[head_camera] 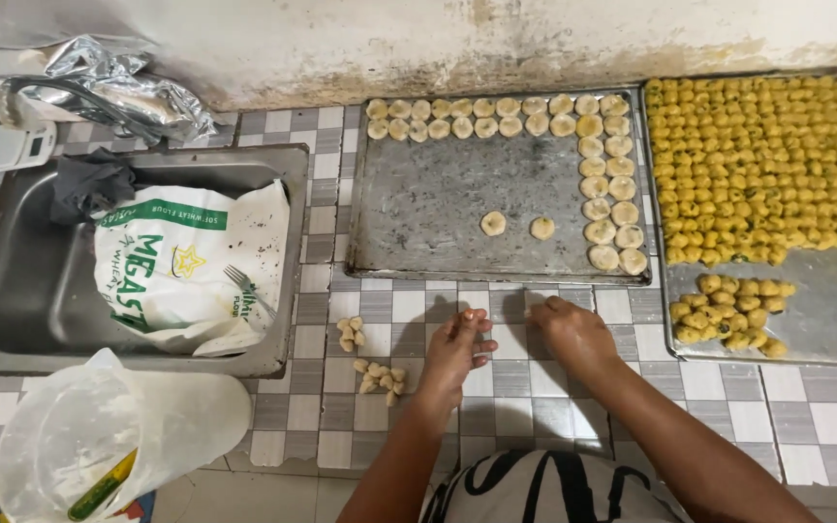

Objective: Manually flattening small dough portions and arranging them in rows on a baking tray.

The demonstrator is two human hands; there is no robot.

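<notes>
The work in hand is dough shaping on the tiled floor (pixel 515 387). The left hand (pixel 455 349) rests fingers-down on the tiles, its grip loosely curled; whether a dough piece sits under the fingertips cannot be told. The right hand (pixel 573 334) lies knuckles-up just beside it, the grip closed downward toward the tile, contents hidden.

The nearest stock is two small clusters of raw dough pieces (pixel 380 376) on the tiles, to the left of the left hand. Beyond the hands stands the metal tray (pixel 438 203), with flattened dough rounds (pixel 593 174) lined along its top and right edges, and two loose rounds (pixel 515 226) near the middle.

Hazards, judged from this layout:
- The raw pieces lie directly on the tiles and grout lines; grit could transfer to the dough.
- Reaching over the near rim of the tray could nudge the two loose rounds or shift the tray.
- The second tray (pixel 825 310), at right, holds many small yellow balls (pixel 767 165) packed tightly, with a loose heap (pixel 728 310) near the right forearm; a sweeping elbow could scatter them.
- The flour bag (pixel 186 261), with a fork (pixel 249 291) lying on it, sits in a metal basin (pixel 12 291); the fork could slide off if the bag is disturbed.
</notes>
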